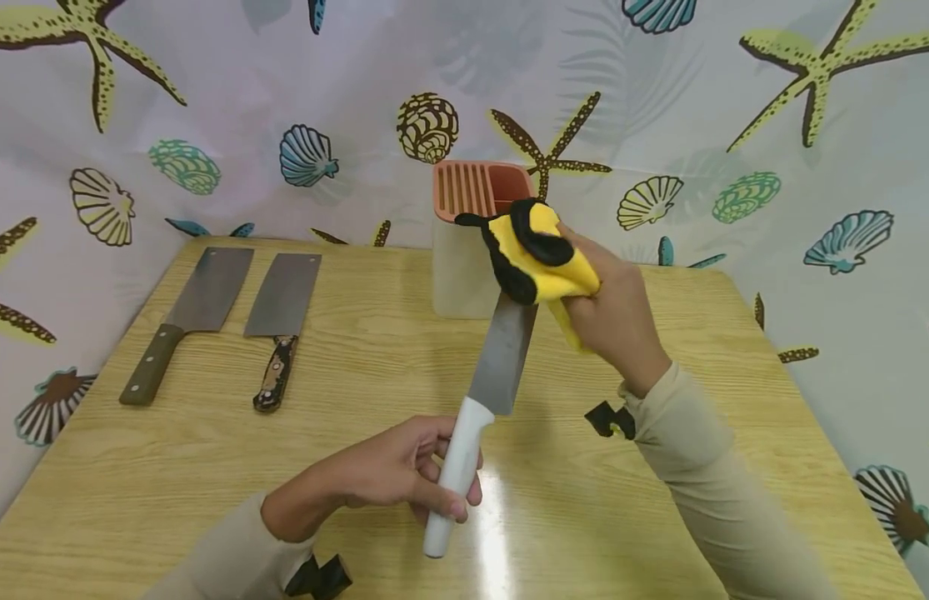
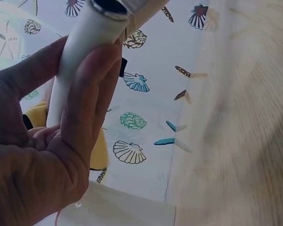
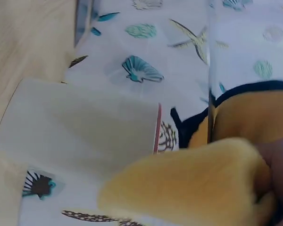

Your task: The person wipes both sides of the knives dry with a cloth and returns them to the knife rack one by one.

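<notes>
My left hand grips the white handle of a kitchen knife, with the thumb lying across the handle. The broad blade points up and away over the table. My right hand holds a yellow cloth with black edging around the far end of the blade, so the tip is hidden. In the left wrist view, fingers and thumb close around the white handle. The yellow cloth is bunched in the right hand in the right wrist view, where the blade is seen edge-on.
A white knife holder with an orange slotted top stands at the back, behind the cloth. Two cleavers lie at the left: one with a brown-green handle, one with a dark mottled handle. A shell-patterned curtain surrounds the wooden table.
</notes>
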A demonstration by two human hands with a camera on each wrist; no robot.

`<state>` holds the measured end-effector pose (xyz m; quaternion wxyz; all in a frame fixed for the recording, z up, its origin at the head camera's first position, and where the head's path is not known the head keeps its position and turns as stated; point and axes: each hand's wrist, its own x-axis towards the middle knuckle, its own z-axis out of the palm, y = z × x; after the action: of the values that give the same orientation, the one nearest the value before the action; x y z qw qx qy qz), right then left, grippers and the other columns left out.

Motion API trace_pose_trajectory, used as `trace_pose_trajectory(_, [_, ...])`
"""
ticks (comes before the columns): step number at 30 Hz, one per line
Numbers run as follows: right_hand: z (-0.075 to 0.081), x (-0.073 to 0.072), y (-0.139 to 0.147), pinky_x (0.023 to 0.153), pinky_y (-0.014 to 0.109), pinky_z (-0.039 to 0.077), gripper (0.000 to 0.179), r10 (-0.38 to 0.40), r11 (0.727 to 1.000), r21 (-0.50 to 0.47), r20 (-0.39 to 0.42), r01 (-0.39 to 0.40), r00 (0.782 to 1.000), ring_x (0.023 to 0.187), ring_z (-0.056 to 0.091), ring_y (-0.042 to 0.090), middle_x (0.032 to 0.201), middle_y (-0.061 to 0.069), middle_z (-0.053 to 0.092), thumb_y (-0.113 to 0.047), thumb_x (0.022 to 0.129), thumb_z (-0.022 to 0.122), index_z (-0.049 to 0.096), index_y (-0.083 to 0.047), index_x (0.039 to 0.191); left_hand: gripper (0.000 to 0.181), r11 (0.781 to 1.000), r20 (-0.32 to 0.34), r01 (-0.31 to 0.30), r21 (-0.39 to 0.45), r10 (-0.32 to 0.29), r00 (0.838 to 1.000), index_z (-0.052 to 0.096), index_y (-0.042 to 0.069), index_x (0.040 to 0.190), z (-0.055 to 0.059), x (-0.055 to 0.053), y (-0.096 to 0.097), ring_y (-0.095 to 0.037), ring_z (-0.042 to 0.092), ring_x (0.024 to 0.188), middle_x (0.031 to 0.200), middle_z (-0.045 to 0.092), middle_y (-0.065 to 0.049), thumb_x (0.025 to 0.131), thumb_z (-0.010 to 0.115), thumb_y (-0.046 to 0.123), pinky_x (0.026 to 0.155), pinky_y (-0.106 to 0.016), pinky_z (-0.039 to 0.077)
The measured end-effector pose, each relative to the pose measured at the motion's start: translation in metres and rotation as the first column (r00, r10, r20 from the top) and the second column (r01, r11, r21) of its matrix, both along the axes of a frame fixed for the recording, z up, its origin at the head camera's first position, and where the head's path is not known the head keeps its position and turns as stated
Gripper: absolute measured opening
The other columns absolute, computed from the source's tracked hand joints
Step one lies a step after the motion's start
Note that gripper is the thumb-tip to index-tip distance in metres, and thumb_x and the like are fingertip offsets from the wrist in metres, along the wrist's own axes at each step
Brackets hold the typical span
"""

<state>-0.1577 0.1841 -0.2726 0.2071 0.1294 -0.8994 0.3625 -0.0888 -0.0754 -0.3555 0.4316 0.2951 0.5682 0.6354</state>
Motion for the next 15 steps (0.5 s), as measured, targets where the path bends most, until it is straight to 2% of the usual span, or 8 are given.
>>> trace_pose_trajectory(1, [0.002,-0.003,0.006,0.077,0.034,0.060,0.022,-0.018,0.997,-0.068,0.040,0.021,0.999,0.092,0.073,0.021,0.108,0.013,0.074,-0.003,0.093,0.062,0.070,-0.002,0.114,0.038,1.000,0.001,-0.003,0.000,0.003,1.000,0.049,-0.006,0.115,0.000,0.000,0.000,-0.014,0.072,0.081,0.102,0.070,-0.019,0.086,0.072,-0.001,0.059,-0.027,0.059])
trace_pose_trajectory(3, [0.006,-0.007,0.017,0.065,0.025,0.058,0.014,-0.046,0.974,-0.216,0.118,0.071,0.992,0.073,0.070,0.012,0.088,0.005,0.070,-0.014,0.096,0.064,0.067,-0.003,0.104,0.037,1.000,-0.008,-0.024,-0.016,0.024,1.000,0.050,-0.005,0.115,0.001,0.000,0.002,-0.014,0.072,0.080,0.102,0.070,-0.017,0.086,0.073,0.001,0.058,-0.029,0.059])
trace_pose_trajectory(5, [0.009,-0.007,0.025,0.061,0.019,0.057,0.016,-0.053,0.920,-0.379,0.141,0.103,0.989,0.069,0.068,0.007,0.083,0.000,0.066,-0.021,0.096,0.066,0.064,-0.005,0.097,0.037,0.998,-0.022,-0.055,-0.040,0.054,0.998,0.052,-0.003,0.115,0.001,-0.001,0.003,-0.015,0.072,0.079,0.102,0.071,-0.016,0.086,0.074,0.002,0.058,-0.032,0.060])
trace_pose_trajectory(7, [0.013,-0.006,0.031,0.063,0.018,0.057,0.015,-0.059,0.856,-0.507,0.094,0.099,0.994,0.073,0.069,0.008,0.084,-0.002,0.066,-0.022,0.095,0.067,0.063,-0.008,0.097,0.037,0.994,-0.037,-0.090,-0.060,0.088,0.995,0.053,-0.002,0.115,0.002,-0.002,0.005,-0.016,0.073,0.080,0.102,0.072,-0.017,0.086,0.075,0.004,0.059,-0.035,0.060])
trace_pose_trajectory(9, [0.018,-0.001,0.032,0.063,0.018,0.056,0.011,-0.089,0.827,-0.557,0.006,0.078,0.996,0.073,0.068,0.010,0.082,-0.001,0.065,-0.020,0.094,0.068,0.064,-0.010,0.093,0.038,0.990,-0.057,-0.120,-0.070,0.116,0.992,0.053,-0.002,0.115,0.003,-0.002,0.006,-0.016,0.074,0.081,0.103,0.072,-0.018,0.085,0.076,0.005,0.058,-0.035,0.060])
trace_pose_trajectory(10, [0.020,0.002,0.032,0.062,0.018,0.055,0.008,-0.105,0.825,-0.562,-0.043,0.063,0.993,0.072,0.068,0.011,0.081,0.000,0.064,-0.018,0.094,0.068,0.064,-0.012,0.091,0.039,0.988,-0.065,-0.134,-0.072,0.130,0.989,0.053,-0.002,0.116,0.003,-0.002,0.006,-0.016,0.074,0.081,0.103,0.073,-0.019,0.085,0.076,0.005,0.058,-0.034,0.060])
trace_pose_trajectory(12, [0.026,0.011,0.028,0.060,0.017,0.052,0.007,-0.133,0.845,-0.533,-0.136,0.040,0.982,0.068,0.064,0.010,0.077,-0.003,0.062,-0.015,0.094,0.068,0.065,-0.015,0.088,0.043,0.984,-0.084,-0.166,-0.069,0.160,0.984,0.053,-0.002,0.119,0.003,-0.002,0.007,-0.017,0.074,0.081,0.104,0.072,-0.022,0.085,0.077,0.006,0.058,-0.033,0.060])
trace_pose_trajectory(15, [0.032,0.028,0.014,0.055,0.018,0.045,0.009,-0.152,0.904,-0.427,-0.262,0.027,0.953,0.059,0.057,0.005,0.070,-0.009,0.059,-0.011,0.094,0.065,0.067,-0.009,0.086,0.048,0.975,-0.106,-0.213,-0.062,0.205,0.973,0.053,-0.002,0.123,0.002,-0.003,0.008,-0.018,0.074,0.079,0.103,0.073,-0.023,0.084,0.079,0.006,0.058,-0.034,0.060])
